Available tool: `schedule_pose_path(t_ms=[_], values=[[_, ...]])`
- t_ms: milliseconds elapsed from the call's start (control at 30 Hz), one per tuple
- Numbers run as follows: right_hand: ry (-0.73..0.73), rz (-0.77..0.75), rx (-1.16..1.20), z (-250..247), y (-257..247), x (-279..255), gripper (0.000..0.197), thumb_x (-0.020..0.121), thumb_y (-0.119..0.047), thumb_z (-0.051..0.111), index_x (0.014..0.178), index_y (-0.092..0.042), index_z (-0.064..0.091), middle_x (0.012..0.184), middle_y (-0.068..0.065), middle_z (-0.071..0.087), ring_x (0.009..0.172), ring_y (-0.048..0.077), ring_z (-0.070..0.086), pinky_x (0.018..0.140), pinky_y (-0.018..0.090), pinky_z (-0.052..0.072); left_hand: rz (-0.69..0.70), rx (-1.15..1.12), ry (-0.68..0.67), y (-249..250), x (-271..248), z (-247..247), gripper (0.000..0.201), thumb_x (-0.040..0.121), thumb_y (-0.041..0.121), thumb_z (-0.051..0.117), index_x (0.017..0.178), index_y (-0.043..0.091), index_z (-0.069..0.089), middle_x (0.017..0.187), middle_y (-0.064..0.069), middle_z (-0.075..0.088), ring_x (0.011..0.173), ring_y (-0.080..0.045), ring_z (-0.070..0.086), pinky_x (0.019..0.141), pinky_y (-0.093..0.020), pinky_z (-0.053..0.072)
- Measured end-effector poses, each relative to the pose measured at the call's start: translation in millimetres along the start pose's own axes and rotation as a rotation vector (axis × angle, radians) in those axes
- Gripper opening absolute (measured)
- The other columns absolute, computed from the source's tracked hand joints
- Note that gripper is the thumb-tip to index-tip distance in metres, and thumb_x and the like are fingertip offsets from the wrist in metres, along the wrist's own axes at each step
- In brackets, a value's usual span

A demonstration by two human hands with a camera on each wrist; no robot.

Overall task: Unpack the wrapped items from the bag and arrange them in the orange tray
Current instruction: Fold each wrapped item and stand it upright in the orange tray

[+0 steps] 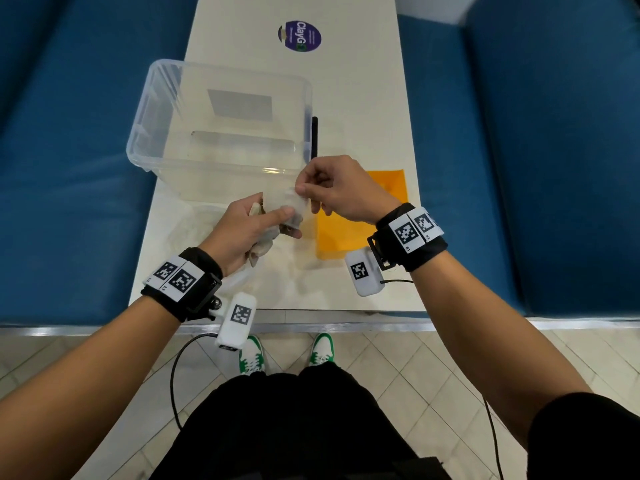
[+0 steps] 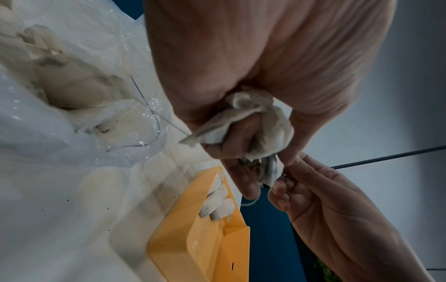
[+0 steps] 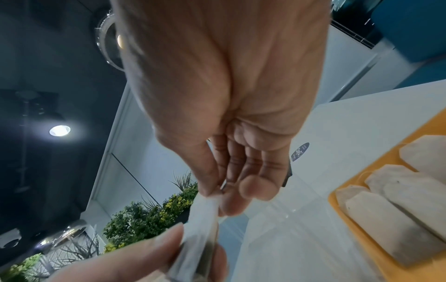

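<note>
Here both hands' (image 1: 242, 230) (image 1: 341, 188) grips pinch a wrapped item (image 1: 289, 206) before the clear tub (image 1: 221, 123)

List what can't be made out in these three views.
- Head view: orange tray contents hidden behind the right hand.
- Left wrist view: how many wrapped items the left hand grips; its fingers cover them.
- Right wrist view: the pinched wrapper is blurred; the tray's items are cut by the edge.

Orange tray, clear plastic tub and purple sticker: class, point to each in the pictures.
orange tray (image 2: 212, 253), left wrist view, on its bare floor.
clear plastic tub (image 1: 166, 98), head view, on its left wall.
purple sticker (image 1: 300, 35), head view, on its centre.
</note>
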State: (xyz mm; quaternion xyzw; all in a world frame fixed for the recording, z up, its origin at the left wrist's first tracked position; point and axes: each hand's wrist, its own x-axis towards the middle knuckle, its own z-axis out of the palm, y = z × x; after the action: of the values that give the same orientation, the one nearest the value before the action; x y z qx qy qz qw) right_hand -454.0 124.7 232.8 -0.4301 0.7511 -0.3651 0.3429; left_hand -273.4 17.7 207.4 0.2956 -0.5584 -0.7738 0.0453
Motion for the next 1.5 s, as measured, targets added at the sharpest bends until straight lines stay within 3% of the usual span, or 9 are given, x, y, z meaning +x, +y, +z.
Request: schedule_pose_path(t_ms=[100,300,467,633,767,900,1033,1167,1500], values=[[0.038,-0.003,0.029,0,0,1,0.009,0.097,-0.015,0.069,0.096,-0.006,0.068,0.073,0.004,0.067,0.061,0.017,0.067,0.056,0.035,0.055,0.015,-0.001,0.034,0,0,-1,0.034,0.097,0.018,0.071,0.120,-0.004,0.061,0.102,-0.023,0.073,0.089,-0.028,0.074,0.036,-0.021,0.023],[0.014,-0.019,0.050,1,-2,-3,0.013,0.094,-0.012,0.073,0.102,-0.003,0.070,0.072,0.009,0.068,0.059,0.016,0.067,0.058,0.034,0.058,0.032,0.006,0.092,0,0,1,0.020,0.094,0.021,0.076,0.103,0.009,0.063,0.101,-0.025,0.076,0.078,-0.024,0.075,0.036,-0.020,0.025],[0.039,0.005,0.052,-5,3,-1,0.003,0.096,-0.011,0.070,0.096,-0.008,0.070,0.068,0.010,0.071,0.059,0.026,0.069,0.057,0.033,0.056,0.011,0.044,0.119,3,0,2,0.039,0.096,0.026,0.074,0.117,-0.004,0.060,0.102,-0.029,0.074,0.040,-0.009,0.051,0.035,-0.018,0.024],[0.087,-0.014,0.054,-22,13,-3,0.003,0.096,-0.010,0.070,0.098,-0.007,0.071,0.069,0.011,0.070,0.059,0.027,0.068,0.058,0.034,0.058,-0.013,0.029,0.116,-1,5,1,0.030,0.100,0.023,0.068,0.113,-0.004,0.064,0.105,-0.028,0.072,0.071,-0.022,0.075,0.039,-0.020,0.031],[0.185,0.022,-0.039,-55,31,-3,0.006,0.098,-0.010,0.067,0.100,-0.008,0.072,0.074,0.001,0.071,0.059,0.015,0.067,0.058,0.025,0.056,-0.064,0.039,0.124,-7,6,-2,0.036,0.103,0.025,0.064,0.115,-0.009,0.064,0.104,-0.028,0.071,0.079,-0.028,0.073,0.050,-0.023,0.038],[0.282,0.116,-0.262,-81,61,3,0.010,0.096,-0.011,0.067,0.097,-0.017,0.075,0.081,-0.002,0.069,0.067,0.012,0.065,0.063,0.023,0.058,-0.098,0.045,0.135,-10,8,-3,0.027,0.103,0.024,0.063,0.112,-0.002,0.065,0.103,-0.021,0.072,0.086,-0.035,0.068,0.039,-0.014,0.039],[0.279,0.189,-0.444,-78,99,19,0.011,0.094,-0.010,0.068,0.097,-0.017,0.076,0.092,0.003,0.070,0.086,0.019,0.064,0.078,0.031,0.056,-0.104,0.051,0.135,-13,11,-4,0.026,0.104,0.023,0.063,0.112,-0.002,0.065,0.100,-0.019,0.072,0.088,-0.037,0.068,0.040,-0.015,0.040],[0.277,0.287,-0.489,-63,126,33,0.012,0.092,-0.010,0.070,0.089,-0.022,0.072,0.101,0.007,0.069,0.085,0.018,0.062,0.065,0.015,0.042,-0.096,0.040,0.139,-13,14,-5,0.028,0.104,0.023,0.062,0.114,-0.004,0.065,0.100,-0.018,0.072,0.086,-0.036,0.068,0.041,-0.015,0.040],[0.303,0.284,-0.471,-51,139,48,0.016,0.093,-0.007,0.068,0.088,-0.022,0.072,0.096,0.003,0.070,0.086,0.018,0.065,0.077,0.026,0.055,-0.079,0.022,0.163,-13,17,-15,0.029,0.103,0.023,0.063,0.113,-0.004,0.067,0.098,-0.017,0.073,0.084,-0.036,0.069,0.043,-0.016,0.042]])
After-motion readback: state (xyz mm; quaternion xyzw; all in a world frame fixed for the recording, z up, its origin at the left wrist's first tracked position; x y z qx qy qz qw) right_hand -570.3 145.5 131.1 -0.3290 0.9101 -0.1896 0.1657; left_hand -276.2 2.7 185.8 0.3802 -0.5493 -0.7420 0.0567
